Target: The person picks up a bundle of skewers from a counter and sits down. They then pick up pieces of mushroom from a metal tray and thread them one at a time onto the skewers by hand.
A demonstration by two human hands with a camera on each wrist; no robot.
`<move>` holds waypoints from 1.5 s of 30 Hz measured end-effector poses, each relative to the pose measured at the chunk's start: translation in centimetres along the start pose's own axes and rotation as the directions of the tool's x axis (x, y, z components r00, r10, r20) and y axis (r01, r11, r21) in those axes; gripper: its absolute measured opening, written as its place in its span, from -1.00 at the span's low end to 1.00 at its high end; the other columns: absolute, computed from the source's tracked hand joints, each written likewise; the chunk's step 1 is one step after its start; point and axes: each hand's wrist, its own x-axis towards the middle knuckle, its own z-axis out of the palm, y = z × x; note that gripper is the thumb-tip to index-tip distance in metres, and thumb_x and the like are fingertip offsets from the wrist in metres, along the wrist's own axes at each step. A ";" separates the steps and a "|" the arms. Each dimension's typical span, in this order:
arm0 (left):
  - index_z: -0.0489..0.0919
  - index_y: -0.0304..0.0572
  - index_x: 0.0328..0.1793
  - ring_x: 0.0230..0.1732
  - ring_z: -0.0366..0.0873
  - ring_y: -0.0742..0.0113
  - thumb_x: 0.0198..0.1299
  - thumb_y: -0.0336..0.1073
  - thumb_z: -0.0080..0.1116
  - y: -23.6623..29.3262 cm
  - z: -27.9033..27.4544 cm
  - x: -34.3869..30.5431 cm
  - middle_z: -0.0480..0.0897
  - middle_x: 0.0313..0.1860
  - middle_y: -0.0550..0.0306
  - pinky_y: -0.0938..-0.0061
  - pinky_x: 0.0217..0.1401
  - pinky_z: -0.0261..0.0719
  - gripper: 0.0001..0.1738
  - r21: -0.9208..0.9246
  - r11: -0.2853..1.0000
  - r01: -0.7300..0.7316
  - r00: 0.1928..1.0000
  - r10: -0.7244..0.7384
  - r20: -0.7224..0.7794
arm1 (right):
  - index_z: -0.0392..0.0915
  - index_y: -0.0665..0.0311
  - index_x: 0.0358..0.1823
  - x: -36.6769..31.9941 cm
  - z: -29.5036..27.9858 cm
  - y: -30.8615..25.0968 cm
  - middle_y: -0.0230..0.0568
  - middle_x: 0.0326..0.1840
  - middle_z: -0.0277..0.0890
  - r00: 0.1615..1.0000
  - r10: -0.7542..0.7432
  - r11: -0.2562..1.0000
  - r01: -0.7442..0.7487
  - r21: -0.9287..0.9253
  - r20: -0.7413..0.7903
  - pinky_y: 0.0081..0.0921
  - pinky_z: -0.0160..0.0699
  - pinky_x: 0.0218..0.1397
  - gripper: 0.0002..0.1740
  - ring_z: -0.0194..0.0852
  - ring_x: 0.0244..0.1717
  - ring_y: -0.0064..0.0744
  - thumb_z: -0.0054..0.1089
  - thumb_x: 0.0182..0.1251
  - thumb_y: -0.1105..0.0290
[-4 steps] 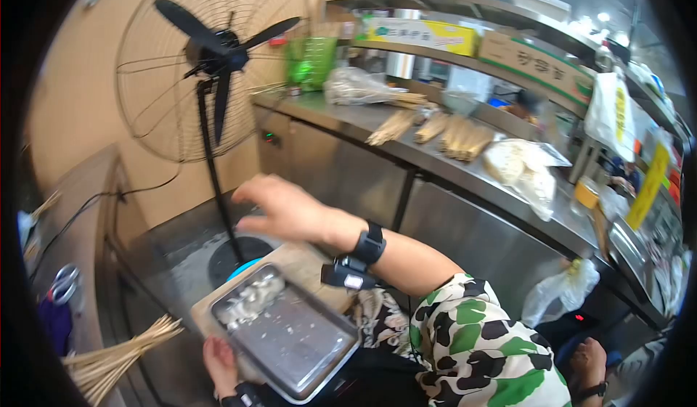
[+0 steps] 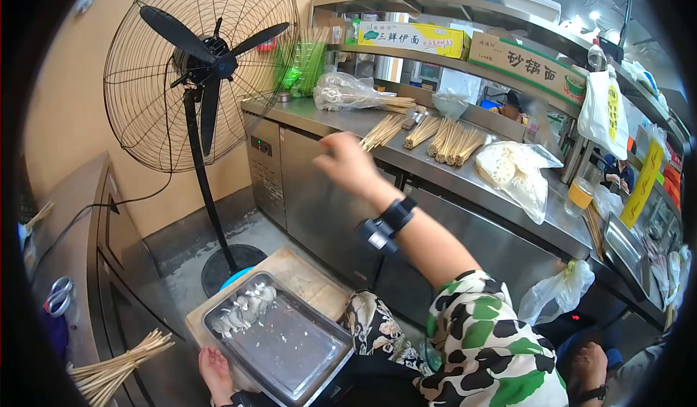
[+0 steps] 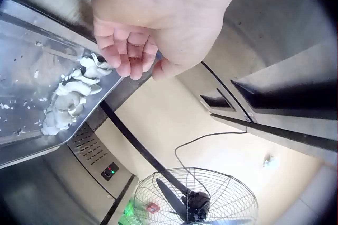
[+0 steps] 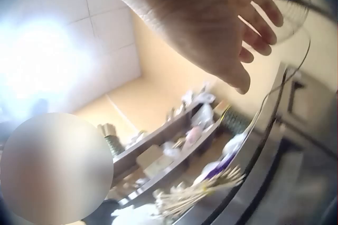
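My right hand is raised in the air in front of the steel counter, arm stretched out, holding nothing. In the right wrist view its fingers are spread and relaxed. Low beside the near-left rim of a metal tray is my left hand, palm up. The left wrist view shows its fingers loosely bent and bare. Pale mushroom pieces, seemingly oyster mushrooms, lie heaped at the tray's far-left end, with small crumbs over its floor. The tray rests partly on a wooden board.
Bundles of wooden skewers and a bag of white slices lie on the counter. A standing fan is ahead. Left, a cabinet top bears scissors and more skewers. Another person's hand shows lower right.
My right hand has moved up and to the right, away from above the tray toward the counter. My left hand stays beside the tray.
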 end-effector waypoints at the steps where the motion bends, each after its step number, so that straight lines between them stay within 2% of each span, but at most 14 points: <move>1: 0.48 -0.01 -0.13 -0.29 0.44 0.54 0.18 -0.24 0.08 -1.1 0.4 -0.4 0.50 -0.34 0.37 0.65 -0.26 0.41 -0.84 -0.008 1.000 0.008 1.000 -0.008 -0.009 | 0.49 0.32 -0.20 0.8 -1.4 3.2 0.01 -0.13 0.44 0.989 0.143 0.987 -0.145 -0.075 -0.026 -0.25 0.40 0.03 -0.65 0.40 -0.07 -0.03 0.21 0.01 0.26; 6: 0.50 0.01 -0.30 -0.36 0.44 0.59 0.17 -0.22 0.11 -3.5 1.7 -1.6 0.50 -0.42 0.41 0.68 -0.29 0.42 -0.91 0.004 1.000 0.022 0.999 -0.022 -0.046 | 0.46 0.39 -0.24 2.5 -4.4 12.0 0.02 -0.32 0.55 0.841 0.537 0.839 -0.541 -0.063 -0.069 -0.32 0.52 -0.16 -0.62 0.53 -0.20 -0.07 0.18 0.05 0.20; 10: 0.49 0.02 -0.31 -0.38 0.44 0.58 0.17 -0.22 0.10 -3.7 1.7 -1.7 0.50 -0.44 0.42 0.68 -0.30 0.42 -0.92 0.005 0.998 0.064 0.996 -0.064 -0.054 | 0.35 0.51 0.01 1.4 -3.1 14.2 0.10 -0.25 0.50 0.692 0.681 0.609 -0.717 0.339 0.240 -0.37 0.59 -0.39 -0.38 0.55 -0.18 -0.26 0.07 0.19 0.03; 13: 0.49 0.04 -0.31 -0.40 0.45 0.59 0.17 -0.22 0.10 -4.0 1.6 -1.6 0.50 -0.47 0.44 0.69 -0.32 0.42 -0.92 0.030 0.996 0.083 0.993 -0.080 -0.091 | 0.20 0.52 0.14 0.9 -2.0 14.3 0.31 -0.07 0.36 0.471 0.772 0.142 -0.783 0.606 0.427 -0.31 0.60 -0.32 -0.25 0.52 -0.14 -0.05 -0.02 0.24 -0.08; 15: 0.49 0.05 -0.32 -0.41 0.45 0.60 0.17 -0.22 0.10 -4.0 2.0 -1.8 0.49 -0.48 0.45 0.70 -0.33 0.41 -0.93 0.058 0.996 0.071 0.991 -0.064 -0.115 | -0.11 0.41 0.34 1.9 0.1 17.4 0.38 0.11 0.16 0.425 0.666 -0.272 -0.627 0.730 0.613 0.00 0.40 0.06 -0.11 0.27 0.12 0.18 -0.15 0.27 -0.19; 17: 0.49 -0.02 -0.22 -0.29 0.44 0.52 0.18 -0.22 0.08 -4.2 1.2 -1.3 0.50 -0.37 0.35 0.61 -0.22 0.42 -0.88 0.100 0.991 0.091 0.991 -0.081 -0.103 | -0.24 0.44 0.36 2.7 1.5 20.3 0.33 0.21 0.10 0.525 0.473 -0.456 -0.541 0.707 0.707 0.09 0.21 0.19 -0.04 0.14 0.23 0.20 -0.22 0.27 -0.24; 19: 0.50 -0.20 -0.04 -0.08 0.44 0.33 0.20 -0.18 0.09 -3.7 1.3 -2.4 0.51 -0.17 0.15 0.43 -0.01 0.42 -0.70 0.170 0.979 0.111 0.992 -0.098 -0.084 | -0.21 0.44 0.35 4.0 1.9 20.2 0.27 0.23 0.09 0.501 0.553 -0.554 -0.375 0.743 0.665 0.08 0.17 0.23 -0.04 0.12 0.26 0.14 -0.27 0.26 -0.27; 23: 0.52 -0.20 -0.21 -0.28 0.46 0.42 0.21 -0.21 0.07 -3.1 5.5 -5.4 0.53 -0.35 0.22 0.52 -0.23 0.46 -0.79 0.208 0.976 0.067 0.984 -0.030 -0.174 | -0.18 0.41 0.34 5.4 1.8 18.8 0.20 0.27 0.07 0.492 0.552 -0.764 -0.025 0.645 0.673 0.06 0.11 0.28 -0.05 0.10 0.30 0.02 -0.32 0.25 -0.30; 27: 0.52 -0.20 -0.20 -0.28 0.46 0.40 0.21 -0.21 0.07 -3.2 5.2 -5.1 0.52 -0.33 0.22 0.52 -0.22 0.47 -0.79 0.169 0.983 0.072 0.984 -0.042 -0.172 | 0.10 0.38 0.13 5.1 1.9 18.3 -0.08 -0.12 0.35 0.432 0.631 -0.725 0.031 0.688 0.644 -0.26 0.49 -0.08 -0.20 0.44 -0.16 -0.27 -0.31 0.27 -0.28; 28: 0.52 -0.20 -0.20 -0.28 0.46 0.40 0.21 -0.21 0.07 -3.3 5.0 -4.8 0.52 -0.33 0.22 0.53 -0.23 0.47 -0.79 0.164 0.983 0.085 0.984 -0.057 -0.169 | 0.24 0.33 -0.10 5.4 2.2 18.3 -0.26 -0.42 0.33 0.351 0.657 -0.712 -0.004 0.702 0.667 -0.48 0.45 -0.36 -0.36 0.31 -0.53 -0.46 -0.34 0.33 -0.21; 31: 0.51 -0.19 -0.20 -0.27 0.46 0.39 0.20 -0.21 0.06 -3.4 4.1 -4.2 0.52 -0.30 0.21 0.55 -0.25 0.48 -0.79 0.168 0.979 0.115 0.983 -0.088 -0.161 | 0.31 0.34 -0.26 4.3 3.9 21.0 -0.34 -0.58 0.30 0.530 0.520 -0.785 -0.012 0.619 0.670 -0.49 0.39 -0.42 -0.41 0.26 -0.58 -0.46 -0.40 0.39 -0.12; 35: 0.50 -0.19 -0.18 -0.23 0.45 0.39 0.20 -0.21 0.05 -3.4 4.7 -4.5 0.50 -0.27 0.20 0.53 -0.23 0.48 -0.79 0.216 0.968 0.127 0.983 -0.094 -0.156 | 0.31 0.31 -0.31 4.2 3.1 18.8 -0.31 -0.58 0.31 0.523 0.575 -0.741 0.007 0.671 0.629 -0.48 0.42 -0.38 -0.46 0.25 -0.67 -0.42 -0.38 0.41 -0.07; 40: 0.49 -0.20 -0.15 -0.20 0.43 0.37 0.18 -0.17 0.07 -3.8 3.8 -3.6 0.49 -0.26 0.21 0.47 -0.15 0.45 -0.75 0.265 0.958 0.106 0.985 -0.065 -0.159 | 0.19 0.45 -0.03 4.1 -0.1 16.2 0.01 -0.19 0.37 0.412 0.632 -0.738 0.064 0.671 0.656 -0.21 0.55 -0.16 -0.29 0.45 -0.22 -0.16 -0.20 0.29 -0.19; 45: 0.49 -0.17 -0.15 -0.18 0.41 0.35 0.18 -0.14 0.07 -3.2 5.6 -5.4 0.49 -0.26 0.24 0.44 -0.12 0.42 -0.73 0.347 0.934 0.081 0.987 -0.026 -0.159 | 0.30 0.42 -0.17 4.3 1.2 19.9 -0.17 -0.44 0.38 0.469 0.519 -0.827 0.063 0.559 0.715 -0.49 0.43 -0.49 -0.35 0.33 -0.54 -0.40 -0.31 0.35 -0.16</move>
